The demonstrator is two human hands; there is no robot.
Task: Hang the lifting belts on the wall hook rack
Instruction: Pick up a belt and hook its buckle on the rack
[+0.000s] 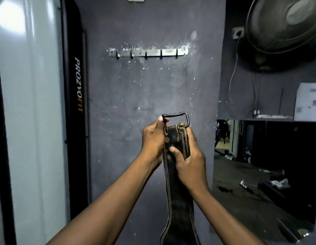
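Both the left hand (152, 140) and right hand (187, 156) gripped the leather lifting belt (176, 191) upright, well below the empty wall hook rack (148, 52). Its buckle (178, 118) probably needed raising squarely over one hook.

1 dark stitched leather lifting belt (178, 200) with 1 black metal buckle (180, 117) at its top. 2 bare hands: 1 left hand (152, 142) and 1 right hand (188, 158), both closed on the belt. 1 pale metal wall hook rack (148, 52) carrying 5 dark hooks. 1 round black wall fan (284, 30). 1 white paper sheet (307, 101) on the wall at right.
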